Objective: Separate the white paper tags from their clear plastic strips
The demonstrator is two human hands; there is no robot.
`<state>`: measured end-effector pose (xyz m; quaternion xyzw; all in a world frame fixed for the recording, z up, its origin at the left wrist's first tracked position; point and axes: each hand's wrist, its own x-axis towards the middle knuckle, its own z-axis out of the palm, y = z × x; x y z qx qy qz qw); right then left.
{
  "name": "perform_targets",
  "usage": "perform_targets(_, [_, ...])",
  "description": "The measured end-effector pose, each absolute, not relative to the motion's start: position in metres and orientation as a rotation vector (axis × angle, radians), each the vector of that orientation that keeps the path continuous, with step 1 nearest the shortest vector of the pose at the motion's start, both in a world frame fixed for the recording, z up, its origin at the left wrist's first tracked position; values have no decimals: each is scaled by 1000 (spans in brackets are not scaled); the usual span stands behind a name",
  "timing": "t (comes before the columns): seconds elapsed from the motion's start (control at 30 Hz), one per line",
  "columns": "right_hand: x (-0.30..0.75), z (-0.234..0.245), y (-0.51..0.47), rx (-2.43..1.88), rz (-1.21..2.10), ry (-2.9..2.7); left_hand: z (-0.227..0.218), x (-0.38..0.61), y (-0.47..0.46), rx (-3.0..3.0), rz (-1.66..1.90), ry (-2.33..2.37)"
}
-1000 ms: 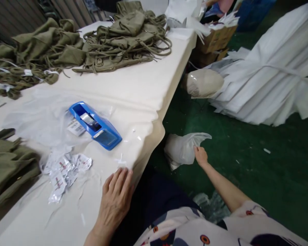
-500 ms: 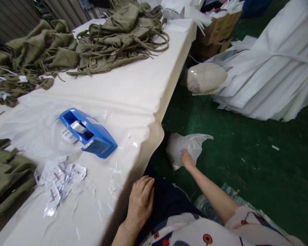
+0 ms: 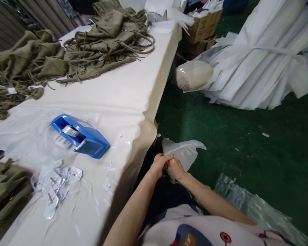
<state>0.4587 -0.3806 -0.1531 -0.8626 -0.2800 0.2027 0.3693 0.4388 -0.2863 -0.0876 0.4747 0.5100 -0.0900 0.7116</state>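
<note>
My left hand point(image 3: 159, 164) and my right hand point(image 3: 175, 167) meet beside the table's right edge, fingertips touching, both pinching the near end of a white plastic bag point(image 3: 184, 152) that hangs over the green floor. On the white table point(image 3: 118, 92) to the left lies a blue tape dispenser point(image 3: 80, 136) on clear plastic film point(image 3: 23, 136). Small printed packets point(image 3: 55, 184) lie in front of it.
Olive green canvas bags with straps point(image 3: 102, 41) are heaped at the table's far end and left side point(image 3: 17, 68). Folded white sheets point(image 3: 259, 58), a wrapped beige bundle point(image 3: 193, 74) and cardboard boxes point(image 3: 202, 25) lie on the green floor point(image 3: 246, 143). Bubble wrap point(image 3: 246, 205) sits near my right arm.
My left hand left the table edge and moved right to join my right hand. My right hand pulled the white bag up from the floor toward me.
</note>
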Motion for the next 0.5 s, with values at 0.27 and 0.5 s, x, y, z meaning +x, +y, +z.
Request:
perform_targets(0.27, [407, -138, -387, -2030, 641, -714, -130, 408, -291, 918, -95, 1383])
perform_targets(0.5, [397, -130, -388, -1905, 683, -550, -137, 406, -286, 736, -33, 1468])
